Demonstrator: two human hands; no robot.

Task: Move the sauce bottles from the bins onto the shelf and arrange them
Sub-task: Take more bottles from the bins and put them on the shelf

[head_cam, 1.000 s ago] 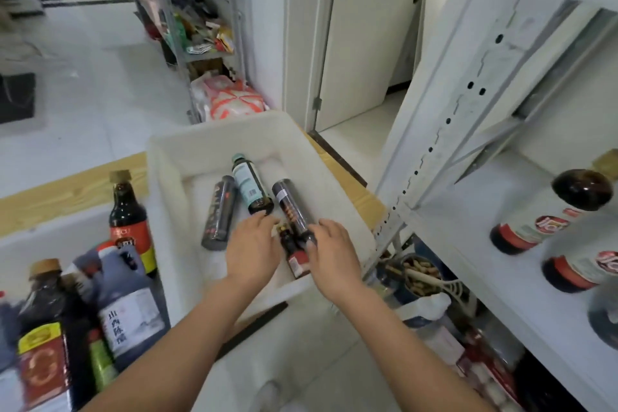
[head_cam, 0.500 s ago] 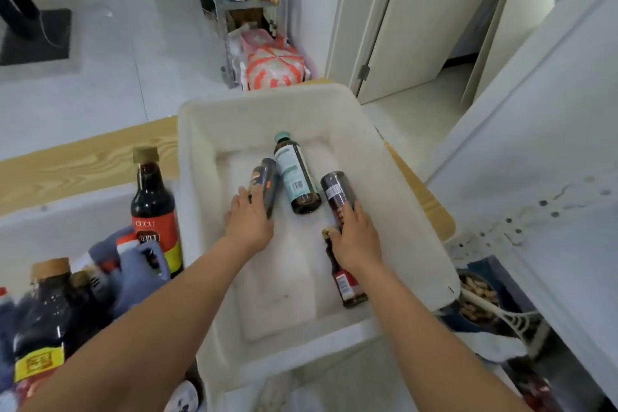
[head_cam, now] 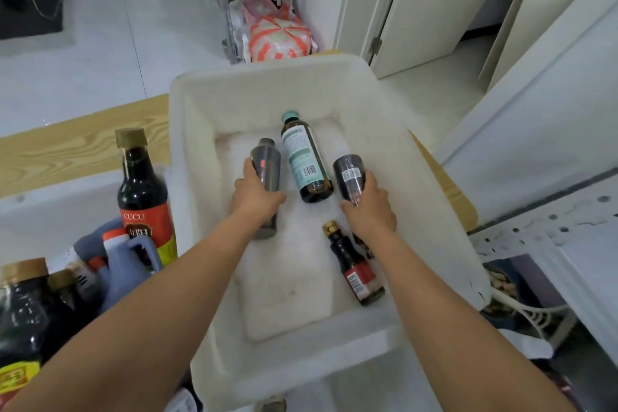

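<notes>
A white bin (head_cam: 394,130) in the middle holds several lying sauce bottles. My left hand (head_cam: 255,197) is closed around a dark slim bottle (head_cam: 266,160) at the bin's left. My right hand (head_cam: 369,207) grips another dark bottle (head_cam: 347,174) at the right. Between them lies a teal-capped bottle with a pale label (head_cam: 302,154). A small gold-capped bottle with a red label (head_cam: 352,266) lies near my right forearm. The white shelf frame (head_cam: 535,231) stands at the right edge.
A second bin at the left holds upright bottles: a tall red-labelled one (head_cam: 142,197), a blue jug (head_cam: 123,261) and dark gold-capped ones (head_cam: 23,314). A wooden tabletop (head_cam: 67,147) lies under the bins. Behind stand a metal rack, an orange-white bag (head_cam: 279,33) and a door.
The view has tilted down from the shelf to the bin. My left hand moved forward onto the left dark bottle and closed; my right hand slid up along the right dark bottle.
</notes>
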